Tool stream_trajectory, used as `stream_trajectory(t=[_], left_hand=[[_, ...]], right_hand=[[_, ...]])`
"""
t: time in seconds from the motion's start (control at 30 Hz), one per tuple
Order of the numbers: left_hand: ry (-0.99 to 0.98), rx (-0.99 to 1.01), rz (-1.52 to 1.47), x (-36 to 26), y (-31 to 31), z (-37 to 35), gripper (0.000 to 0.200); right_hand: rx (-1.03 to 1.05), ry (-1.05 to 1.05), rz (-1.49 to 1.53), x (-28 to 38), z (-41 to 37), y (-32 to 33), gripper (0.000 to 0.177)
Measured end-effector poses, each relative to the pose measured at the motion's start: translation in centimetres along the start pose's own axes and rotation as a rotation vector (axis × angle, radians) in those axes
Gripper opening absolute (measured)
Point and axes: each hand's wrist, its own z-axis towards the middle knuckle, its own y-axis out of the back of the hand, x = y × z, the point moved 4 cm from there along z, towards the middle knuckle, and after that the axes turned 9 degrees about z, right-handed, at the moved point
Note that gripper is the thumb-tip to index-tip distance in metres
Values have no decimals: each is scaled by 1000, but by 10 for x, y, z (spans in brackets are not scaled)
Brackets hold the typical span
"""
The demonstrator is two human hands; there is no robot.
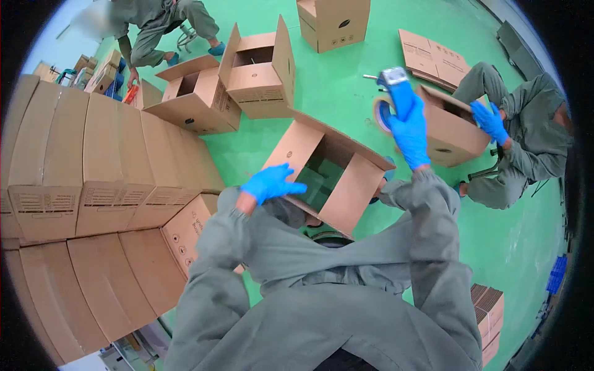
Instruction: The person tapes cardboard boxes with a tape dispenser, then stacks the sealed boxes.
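My right hand, in a blue glove, is closed round the handle of a tape dispenser and holds it raised to the right of the box. A roll of tape shows at the dispenser's left side. Between my knees stands a cardboard box with its flaps up and a dim, greenish inside. My left hand, also gloved in blue, has its fingers spread at the box's left side, overlapping its near left edge in this view.
Stacked cartons rise on my left. Further open boxes stand ahead on the green floor. On the right a seated co-worker's gloved hand is at another box. Flat cardboard lies beyond. Another person sits at the far left.
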Motion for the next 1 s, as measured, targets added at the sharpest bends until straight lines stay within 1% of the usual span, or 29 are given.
stream_trajectory(t=[0.03, 0.07, 0.1, 0.13, 0.17, 0.2, 0.23, 0.27, 0.3, 0.33, 0.37, 0.4, 0.47, 0.5, 0.57, 0.6, 0.63, 0.67, 0.73, 0.77, 0.83, 0.87, 0.9, 0.93, 0.97, 1.0], left_hand=[[222, 343, 0, -1, -6, 21, 56], [439, 682, 2, 2, -12, 26, 58], [438, 677, -2, 7, -19, 29, 58], [357, 594, 72, 14, -31, 35, 58], [275, 507, 141, 16, -38, 42, 61], [274, 506, 131, 13, -35, 38, 61], [254, 288, 111, 10, -17, 30, 57], [233, 68, 97, 9, 0, 22, 53], [235, 81, 98, 11, 2, 10, 53], [161, -203, 268, 6, 11, -6, 48], [83, -481, 430, -1, 15, -22, 44], [89, -449, 417, 1, 5, -25, 44], [69, -346, 320, 8, -14, -5, 44], [62, -385, 238, 9, -16, 17, 49], [166, -474, 370, 17, -29, 75, 58], [176, -467, 356, 27, -46, 92, 58], [213, -424, 400, 40, -67, 111, 62], [250, -382, 443, 49, -79, 127, 66], [239, -350, 442, 55, -80, 138, 66], [225, -316, 455, 56, -82, 135, 67], [237, -308, 436, 57, -84, 136, 68], [241, -306, 417, 57, -84, 134, 69], [244, -307, 419, 59, -84, 132, 69], [213, -422, 461, 59, -78, 135, 65], [182, -528, 493, 55, -77, 132, 62], [182, -530, 477, 43, -64, 130, 62]], right_hand=[[30, 68, -35, 3, -1, -16, 41], [117, 78, -47, -5, -10, -34, 39], [201, 90, -60, -17, -24, -52, 38], [277, 51, -21, -21, -49, -66, 41], [317, 184, -83, -53, -77, -82, 43], [422, 119, -55, -81, -107, -95, 46], [480, -48, -244, -96, -136, -99, 51], [483, -56, -244, -104, -142, -101, 51], [455, -61, -185, -111, -146, -103, 52], [433, -73, -128, -115, -151, -104, 54], [413, -29, -57, -120, -148, -104, 58], [427, -61, -61, -115, -146, -104, 58], [485, -78, -100, -103, -128, -110, 60], [501, -31, -142, -108, -124, -116, 60], [532, -91, -144, -101, -115, -116, 61], [542, -133, -136, -100, -112, -115, 61], [490, -45, -114, -105, -112, -113, 68], [502, -39, -124, -102, -107, -110, 68], [517, 36, -96, -84, -108, -100, 74], [524, 19, -95, -85, -120, -96, 74], [680, -47, -203, -91, -135, -97, 75], [685, -44, -200, -93, -139, -100, 75], [666, 17, -208, -90, -143, -105, 73], [641, 87, -218, -88, -139, -111, 71], [660, 9, -230, -93, -139, -112, 70], [663, 6, -246, -92, -140, -107, 70]])
